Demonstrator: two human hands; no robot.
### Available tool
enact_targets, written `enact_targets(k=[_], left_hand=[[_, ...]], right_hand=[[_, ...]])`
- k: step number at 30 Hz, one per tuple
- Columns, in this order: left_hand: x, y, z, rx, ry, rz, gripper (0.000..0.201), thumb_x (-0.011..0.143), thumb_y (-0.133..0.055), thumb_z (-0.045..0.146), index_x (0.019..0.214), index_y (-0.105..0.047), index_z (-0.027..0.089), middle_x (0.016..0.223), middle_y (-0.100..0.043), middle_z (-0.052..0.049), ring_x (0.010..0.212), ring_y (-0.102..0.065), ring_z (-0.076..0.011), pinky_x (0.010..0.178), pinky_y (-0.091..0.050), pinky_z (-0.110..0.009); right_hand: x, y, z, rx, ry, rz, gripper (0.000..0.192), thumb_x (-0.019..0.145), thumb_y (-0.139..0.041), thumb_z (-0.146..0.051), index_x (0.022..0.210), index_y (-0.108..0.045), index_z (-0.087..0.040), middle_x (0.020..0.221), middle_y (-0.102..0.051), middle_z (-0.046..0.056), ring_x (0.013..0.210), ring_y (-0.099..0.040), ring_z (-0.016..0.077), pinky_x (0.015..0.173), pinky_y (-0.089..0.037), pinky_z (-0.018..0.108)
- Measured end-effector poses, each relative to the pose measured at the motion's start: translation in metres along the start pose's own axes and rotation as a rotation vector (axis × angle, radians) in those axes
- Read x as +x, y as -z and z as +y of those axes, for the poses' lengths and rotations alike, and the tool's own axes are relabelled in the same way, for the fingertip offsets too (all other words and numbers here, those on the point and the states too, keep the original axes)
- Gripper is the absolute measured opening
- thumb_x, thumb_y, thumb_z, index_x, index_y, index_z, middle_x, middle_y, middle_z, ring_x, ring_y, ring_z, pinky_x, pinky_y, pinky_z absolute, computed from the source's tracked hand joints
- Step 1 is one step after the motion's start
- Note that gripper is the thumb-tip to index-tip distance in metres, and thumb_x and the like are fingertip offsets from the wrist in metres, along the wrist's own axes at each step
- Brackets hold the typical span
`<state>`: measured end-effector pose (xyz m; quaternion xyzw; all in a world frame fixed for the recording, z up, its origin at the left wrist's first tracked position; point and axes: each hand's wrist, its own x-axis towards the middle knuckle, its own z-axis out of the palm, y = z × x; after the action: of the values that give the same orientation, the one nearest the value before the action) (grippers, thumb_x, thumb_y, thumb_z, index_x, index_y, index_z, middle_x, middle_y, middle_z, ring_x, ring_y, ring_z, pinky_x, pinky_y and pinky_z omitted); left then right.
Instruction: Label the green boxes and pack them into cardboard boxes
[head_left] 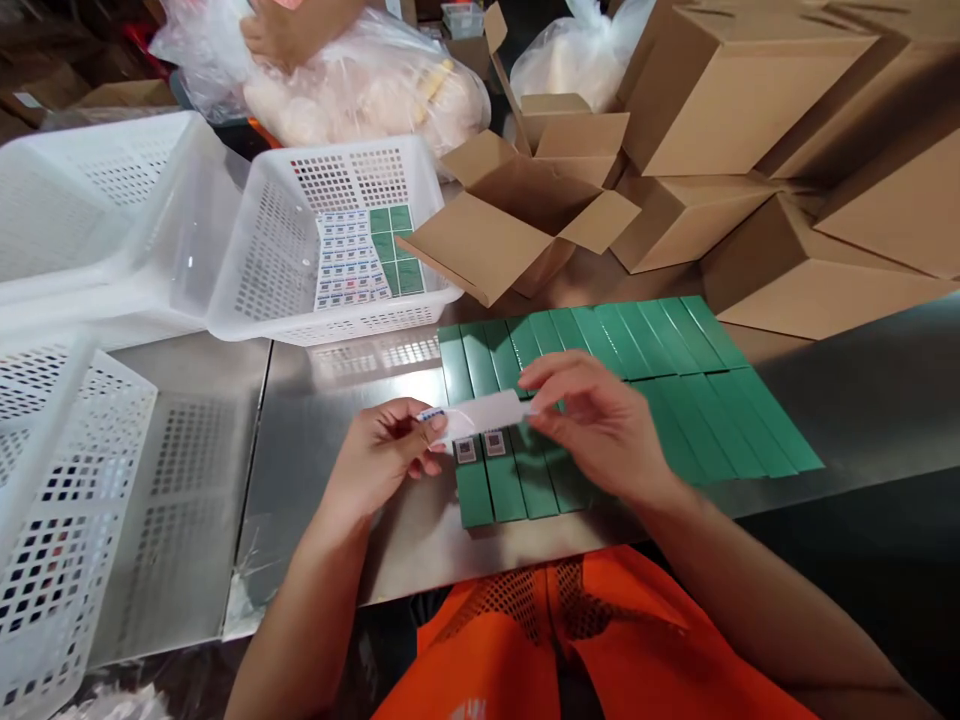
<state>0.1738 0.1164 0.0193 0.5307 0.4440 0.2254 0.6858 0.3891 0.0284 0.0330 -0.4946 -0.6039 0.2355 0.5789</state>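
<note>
A thin white strip of paper labels (491, 412) is held nearly level above the left part of the rows of slim green cartons (697, 420) on the metal counter (412, 550).
The strip's left end is pinched between thumb and fingers of the left hand (382, 455); the fingers of the right hand (604, 425) are narrowed at its right end, though whether a firm grip is had there cannot be told. Very light, bendable handling is to be expected, with a slick face and easily creased edges; it is best held by its ends, lightly.
</note>
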Motion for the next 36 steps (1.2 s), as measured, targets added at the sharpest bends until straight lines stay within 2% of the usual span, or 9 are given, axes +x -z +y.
enact_targets(k=[2, 6, 9, 12, 20, 24, 30, 33, 36], left_hand=[[0.001, 0.004, 0.0, -0.003, -0.027, 0.073, 0.035, 0.066, -0.085, 0.046, 0.067, -0.068, 0.016, 0.056, -0.066, 0.001, 0.043, -0.062, -0.0099, 0.039, -0.043, -0.015], [-0.001, 0.009, 0.001, 0.017, -0.069, 0.124, 0.032, 0.069, -0.083, 0.044, 0.069, -0.069, 0.016, 0.056, -0.066, 0.001, 0.045, -0.063, -0.0099, 0.04, -0.044, -0.015], [-0.002, 0.01, 0.002, 0.034, -0.085, 0.149, 0.029, 0.071, -0.083, 0.042, 0.07, -0.07, 0.016, 0.056, -0.066, 0.001, 0.046, -0.063, -0.0105, 0.041, -0.044, -0.015], [-0.003, 0.011, 0.002, 0.04, -0.09, 0.164, 0.025, 0.072, -0.081, 0.039, 0.071, -0.07, 0.017, 0.057, -0.067, 0.001, 0.046, -0.064, -0.0105, 0.041, -0.044, -0.015], [-0.006, 0.01, 0.002, 0.069, -0.113, 0.127, 0.023, 0.076, -0.079, 0.039, 0.073, -0.071, 0.018, 0.057, -0.067, 0.001, 0.048, -0.064, -0.0101, 0.044, -0.045, -0.015], [-0.006, 0.004, 0.001, 0.095, -0.132, 0.097, 0.025, 0.077, -0.078, 0.04, 0.073, -0.07, 0.017, 0.057, -0.067, 0.001, 0.048, -0.064, -0.0103, 0.045, -0.045, -0.015], [-0.008, -0.007, -0.005, 0.162, -0.183, 0.038, 0.031, 0.081, -0.074, 0.042, 0.065, -0.065, 0.017, 0.055, -0.066, 0.0, 0.048, -0.062, -0.0108, 0.047, -0.044, -0.018], [-0.01, -0.01, -0.007, 0.244, -0.25, -0.035, 0.033, 0.083, -0.071, 0.043, 0.063, -0.065, 0.018, 0.055, -0.067, -0.001, 0.05, -0.06, -0.012, 0.05, -0.044, -0.02], [-0.011, -0.012, -0.006, 0.394, -0.347, -0.075, 0.039, 0.085, -0.069, 0.044, 0.057, -0.063, 0.018, 0.051, -0.063, 0.0, 0.047, -0.053, -0.0105, 0.048, -0.037, -0.021]], right_hand=[[0.001, 0.013, 0.002, 0.097, -0.252, -0.017, 0.008, 0.088, -0.07, -0.03, 0.091, -0.065, -0.025, 0.087, -0.067, 0.001, 0.083, -0.066, 0.0162, 0.077, -0.054, 0.032], [-0.002, 0.025, 0.016, 0.043, -0.721, -0.285, 0.02, 0.082, -0.072, -0.033, 0.096, -0.062, -0.022, 0.066, -0.06, -0.004, 0.06, -0.06, 0.0128, 0.058, -0.048, 0.026], [-0.009, 0.024, 0.027, 0.021, -0.832, -0.311, 0.05, 0.077, -0.075, -0.031, 0.119, -0.049, -0.026, 0.064, -0.062, -0.007, 0.058, -0.062, 0.0147, 0.057, -0.049, 0.027], [-0.013, 0.022, 0.032, -0.005, -0.865, -0.296, 0.058, 0.074, -0.077, -0.031, 0.119, -0.04, -0.027, 0.065, -0.065, -0.007, 0.059, -0.064, 0.0166, 0.058, -0.052, 0.029], [0.0, 0.011, 0.02, -0.354, -0.862, -0.344, 0.05, 0.074, -0.074, -0.021, 0.111, -0.04, -0.024, 0.064, -0.067, -0.006, 0.061, -0.066, 0.0183, 0.062, -0.048, 0.031], [0.002, 0.019, 0.019, -0.625, -0.723, -0.387, 0.045, 0.071, -0.08, -0.03, 0.105, -0.051, -0.024, 0.06, -0.06, -0.007, 0.059, -0.062, 0.0189, 0.054, -0.039, 0.029], [-0.003, 0.027, -0.01, -0.671, -0.274, 0.115, 0.023, 0.087, -0.071, -0.039, 0.105, -0.065, -0.026, 0.084, -0.066, 0.001, 0.078, -0.064, 0.0196, 0.071, -0.05, 0.033], [-0.001, 0.008, -0.024, -0.585, -0.09, -0.115, 0.025, 0.086, -0.073, -0.038, 0.109, -0.07, -0.027, 0.097, -0.069, 0.004, 0.097, -0.062, 0.0231, 0.083, -0.05, 0.036], [0.004, -0.01, -0.024, -0.35, -0.156, -0.284, 0.017, 0.088, -0.072, -0.037, 0.1, -0.073, -0.026, 0.095, -0.07, 0.003, 0.095, -0.063, 0.0208, 0.084, -0.049, 0.034]])
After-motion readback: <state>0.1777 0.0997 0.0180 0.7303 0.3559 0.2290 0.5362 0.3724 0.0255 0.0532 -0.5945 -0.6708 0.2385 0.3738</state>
